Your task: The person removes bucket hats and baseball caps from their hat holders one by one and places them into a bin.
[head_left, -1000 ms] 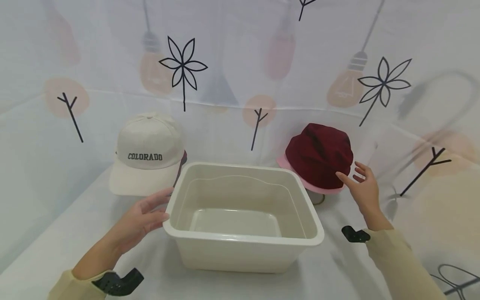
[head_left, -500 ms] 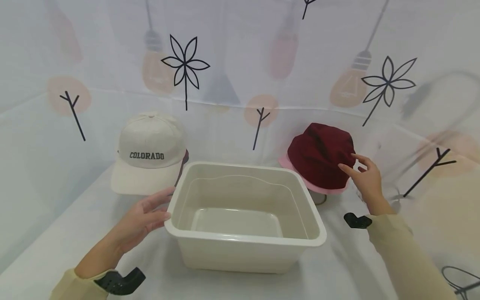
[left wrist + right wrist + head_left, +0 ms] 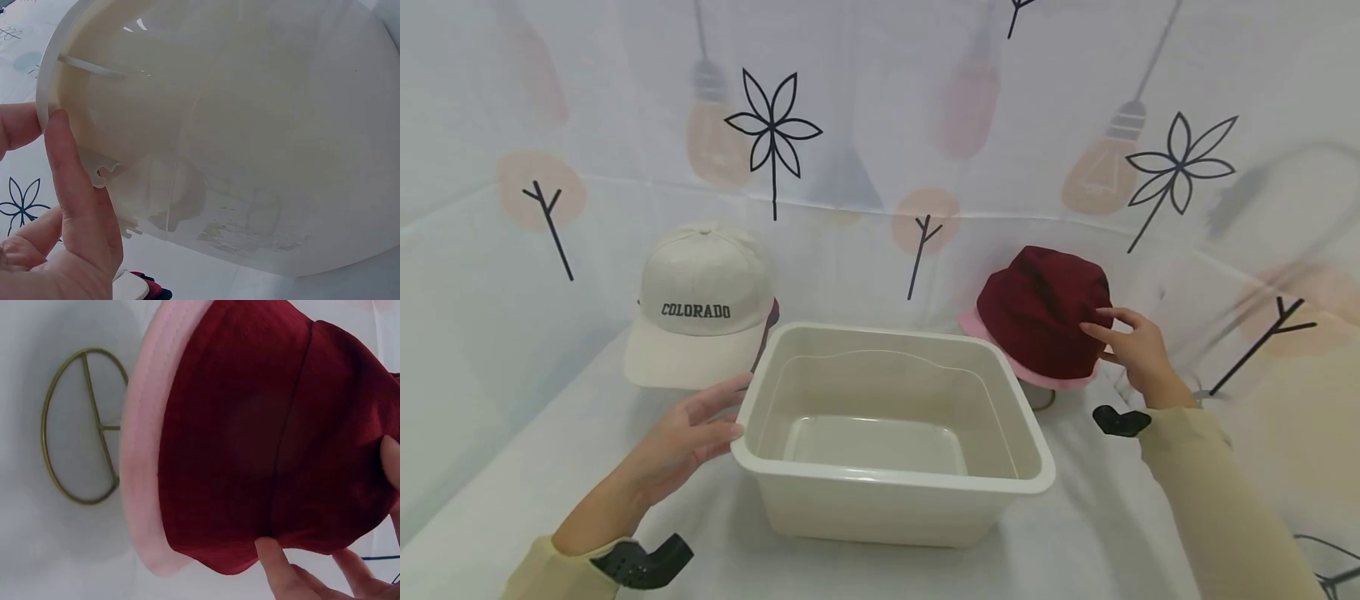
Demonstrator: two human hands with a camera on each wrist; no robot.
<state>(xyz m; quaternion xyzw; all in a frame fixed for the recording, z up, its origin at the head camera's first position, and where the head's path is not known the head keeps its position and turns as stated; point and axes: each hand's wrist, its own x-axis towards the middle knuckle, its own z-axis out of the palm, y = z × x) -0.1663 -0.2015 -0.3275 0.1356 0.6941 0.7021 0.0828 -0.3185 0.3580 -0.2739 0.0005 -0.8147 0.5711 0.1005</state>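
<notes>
A dark red bucket hat [image 3: 1041,312] sits over a pink hat brim [image 3: 988,333], on a brass-coloured wire stand [image 3: 87,425]. My right hand [image 3: 1138,354] grips the red cloth at the right side of the crown; in the right wrist view fingertips press it at the lower and right edges. My left hand [image 3: 681,437] pinches the left rim of an off-white plastic basin [image 3: 887,508], thumb and finger on either side of the rim in the left wrist view. Nothing lies inside the basin.
A cream baseball cap [image 3: 700,292] lettered COLORADO stands at the back left, with a darker red edge [image 3: 767,325] showing behind it. A white patterned cloth [image 3: 850,125] hangs behind. The basin stands at the middle of the white table [image 3: 512,500].
My right hand has moved up and in to the dark red hat, from beside it to gripping its crown. The hat, the basin and my left hand stay in place.
</notes>
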